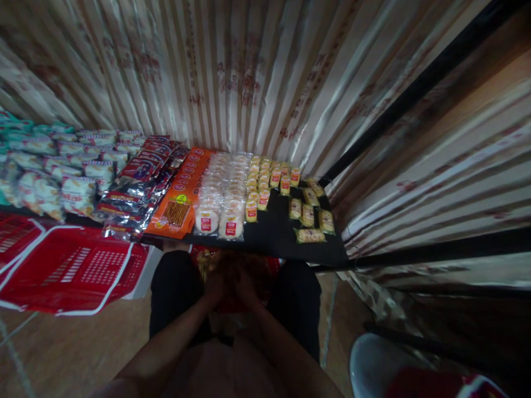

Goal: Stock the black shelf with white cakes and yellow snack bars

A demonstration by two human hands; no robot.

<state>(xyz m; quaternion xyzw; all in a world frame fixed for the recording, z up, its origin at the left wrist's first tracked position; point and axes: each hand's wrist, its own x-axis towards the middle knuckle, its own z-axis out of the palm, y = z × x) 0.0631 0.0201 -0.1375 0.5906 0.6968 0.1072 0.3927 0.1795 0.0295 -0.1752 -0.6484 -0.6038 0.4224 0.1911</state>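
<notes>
Between the knees is a red basket point(271, 265), partly under the shelf edge. Yellowish wrapped packets point(204, 264) show at its left side. My left hand point(215, 283) and my right hand point(244, 281) reach down into this basket, close together. Deep shadow covers the fingers of both, so what they touch or hold is hidden. Just beyond the hands, on the black shelf point(274, 240), lie rows of round white crackers in clear wrappers point(219, 199) and small yellow packets point(262, 188).
Orange bags of stick snacks point(176, 207), dark red and silver bags point(136, 177) and white snack bags point(78, 193) fill the shelf leftward. Loose yellow-green packets point(307, 214) lie right. Red baskets with white handles point(74, 265) stand left. Black bars point(415, 249) and a pale stool point(373, 359) are right.
</notes>
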